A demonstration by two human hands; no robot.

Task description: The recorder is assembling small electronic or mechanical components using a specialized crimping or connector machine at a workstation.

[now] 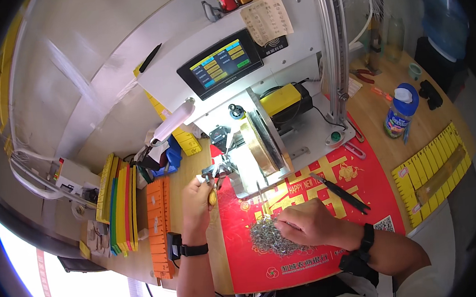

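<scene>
My left hand (197, 200) is closed in a pinch at the small metal fixture (218, 170) on the front of a white bench machine (159, 88). Beside its fingers is a small yellow handle (213, 197); what the fingertips grip is hidden. Lower right of it, my right hand (308, 221) is pinched at the edge of a heap of small, tangled silvery wire pieces (269, 238). Anything between those fingertips is too small to make out. The heap lies on a red printed mat (246, 272). A thin metal rod (261, 194) points from the machine toward the heap.
A long black tool (341, 194) lies right of my right hand. Yellow slotted racks (435, 173) sit at the far right; an orange rack (159, 225) and upright coloured racks (122, 206) stand left. Behind are a lit screen (220, 64), a blue-lidded bottle (400, 112) and red-handled pliers (364, 75).
</scene>
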